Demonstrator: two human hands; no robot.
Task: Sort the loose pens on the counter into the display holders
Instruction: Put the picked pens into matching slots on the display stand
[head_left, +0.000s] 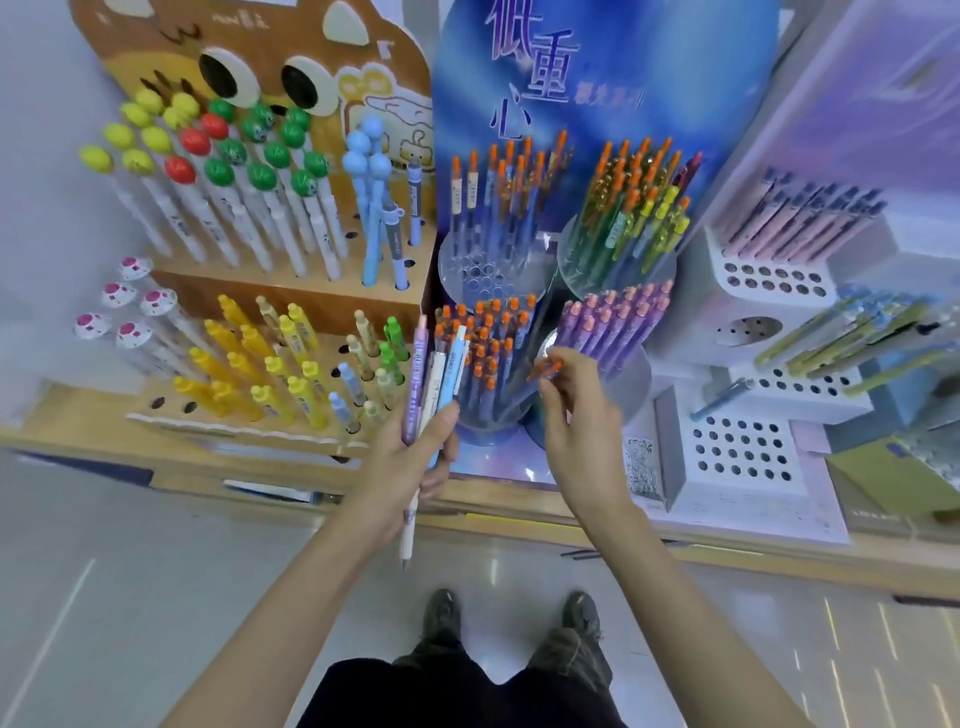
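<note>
While clasped in left grip (415, 457), pens (439, 374) fanned upward past thumb; orange pen (545, 370) pinched at right grip (571, 415) fingertips, beside purple-pen holder (636, 387).

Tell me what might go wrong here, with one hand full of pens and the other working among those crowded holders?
The left hand grips a bundle of pens; one white pen hangs well below the fist and might slip to the floor. The right hand pinches an orange-tipped pen between the tightly packed orange-capped pens and purple pens, so it could knock neighbours askew or land in the wrong holder.
</note>
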